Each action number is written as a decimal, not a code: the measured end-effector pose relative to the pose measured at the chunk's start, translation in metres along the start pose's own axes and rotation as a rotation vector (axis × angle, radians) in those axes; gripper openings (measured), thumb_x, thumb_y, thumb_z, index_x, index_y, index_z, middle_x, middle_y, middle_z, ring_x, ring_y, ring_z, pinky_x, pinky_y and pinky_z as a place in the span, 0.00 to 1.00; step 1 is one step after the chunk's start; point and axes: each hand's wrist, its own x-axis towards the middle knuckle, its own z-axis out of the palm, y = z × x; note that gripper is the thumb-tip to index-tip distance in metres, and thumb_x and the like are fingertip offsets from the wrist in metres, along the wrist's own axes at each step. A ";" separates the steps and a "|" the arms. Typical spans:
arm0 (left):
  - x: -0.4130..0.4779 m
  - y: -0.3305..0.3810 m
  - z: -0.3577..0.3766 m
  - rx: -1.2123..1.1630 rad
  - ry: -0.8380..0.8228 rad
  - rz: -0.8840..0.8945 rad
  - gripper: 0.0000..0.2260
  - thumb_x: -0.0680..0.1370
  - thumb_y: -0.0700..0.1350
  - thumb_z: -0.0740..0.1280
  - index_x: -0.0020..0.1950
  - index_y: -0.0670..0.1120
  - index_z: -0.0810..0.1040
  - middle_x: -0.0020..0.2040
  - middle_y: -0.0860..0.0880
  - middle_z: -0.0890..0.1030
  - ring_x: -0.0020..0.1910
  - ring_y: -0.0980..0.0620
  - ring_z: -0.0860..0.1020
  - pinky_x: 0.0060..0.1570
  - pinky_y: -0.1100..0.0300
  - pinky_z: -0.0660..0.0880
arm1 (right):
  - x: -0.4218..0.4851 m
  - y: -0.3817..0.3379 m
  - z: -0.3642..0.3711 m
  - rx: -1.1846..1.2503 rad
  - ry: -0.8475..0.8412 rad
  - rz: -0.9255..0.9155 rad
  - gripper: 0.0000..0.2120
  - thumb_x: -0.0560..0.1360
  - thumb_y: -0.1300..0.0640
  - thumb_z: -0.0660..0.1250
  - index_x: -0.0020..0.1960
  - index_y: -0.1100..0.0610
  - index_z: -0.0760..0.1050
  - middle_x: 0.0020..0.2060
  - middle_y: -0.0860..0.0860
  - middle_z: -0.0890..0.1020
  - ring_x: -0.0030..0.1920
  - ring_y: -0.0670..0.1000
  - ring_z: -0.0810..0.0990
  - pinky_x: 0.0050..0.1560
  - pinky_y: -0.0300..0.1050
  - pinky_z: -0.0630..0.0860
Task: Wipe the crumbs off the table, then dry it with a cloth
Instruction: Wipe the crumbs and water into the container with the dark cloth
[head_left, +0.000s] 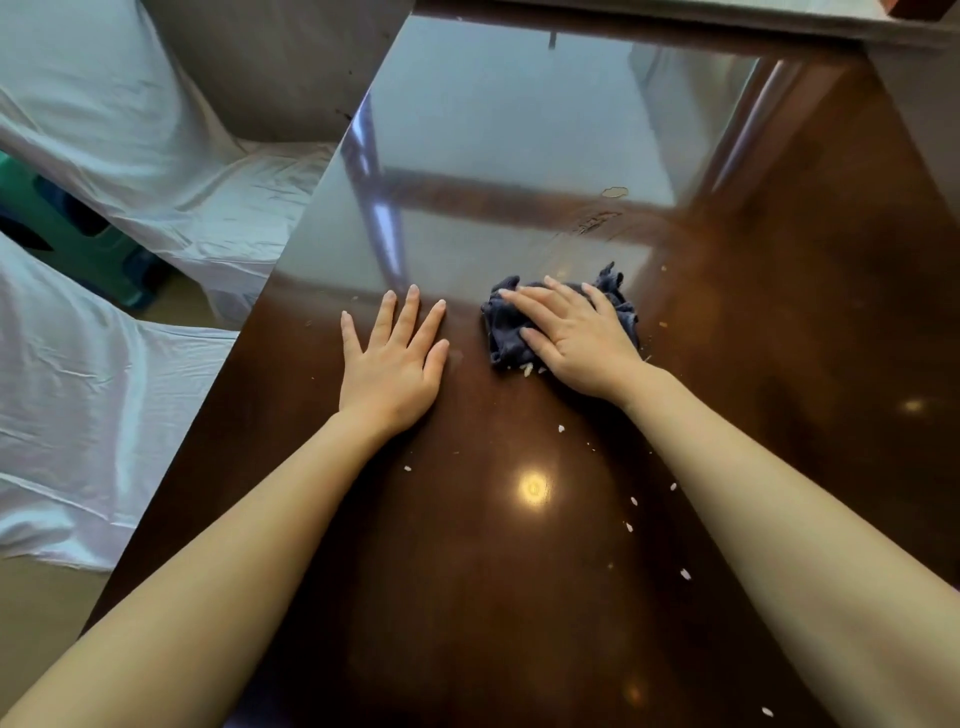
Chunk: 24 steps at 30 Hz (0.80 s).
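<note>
On a glossy dark-wood table (467, 597), a person presses the right hand (576, 343) flat onto a crumpled dark blue cloth (506, 332), palm down and fingers spread over the fabric rather than curled around it. The left hand (392, 364) lies open and empty on the bare wood just beside the cloth, fingers splayed, apparently bracing. White crumbs (634, 501) dot the surface nearer the person, between the two forearms and along the right one, and a few sit against the cloth's near edge. More specks lie past the cloth to its right, and a pale flake (614, 192) rests farther up the table. White-draped seats (130, 171) stand off the table's left edge.

The wiping looks barely begun. With only flat pressure holding it, the bunched cloth could slide out from under the palm or ride over small crumbs. A careless sweep toward an edge would likely send them onto the floor or the white covers.
</note>
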 end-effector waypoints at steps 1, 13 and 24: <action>-0.002 -0.002 -0.001 0.000 -0.005 0.014 0.23 0.78 0.57 0.41 0.74 0.58 0.46 0.77 0.53 0.45 0.75 0.52 0.41 0.69 0.41 0.35 | -0.007 -0.004 0.001 0.000 -0.004 -0.005 0.21 0.80 0.47 0.49 0.73 0.41 0.53 0.73 0.43 0.62 0.74 0.50 0.53 0.72 0.57 0.45; -0.102 -0.038 -0.009 -0.063 0.059 -0.073 0.22 0.80 0.53 0.46 0.74 0.56 0.50 0.77 0.51 0.50 0.75 0.52 0.45 0.72 0.49 0.40 | -0.085 -0.056 0.009 -0.022 -0.045 -0.072 0.22 0.80 0.47 0.50 0.73 0.40 0.51 0.74 0.43 0.60 0.75 0.50 0.51 0.73 0.56 0.45; -0.173 -0.044 -0.009 -0.013 0.053 -0.237 0.25 0.77 0.60 0.39 0.73 0.57 0.43 0.77 0.53 0.47 0.73 0.56 0.39 0.71 0.48 0.36 | -0.026 -0.116 0.027 0.001 -0.079 -0.062 0.22 0.80 0.46 0.48 0.72 0.38 0.49 0.75 0.42 0.57 0.75 0.52 0.48 0.71 0.59 0.41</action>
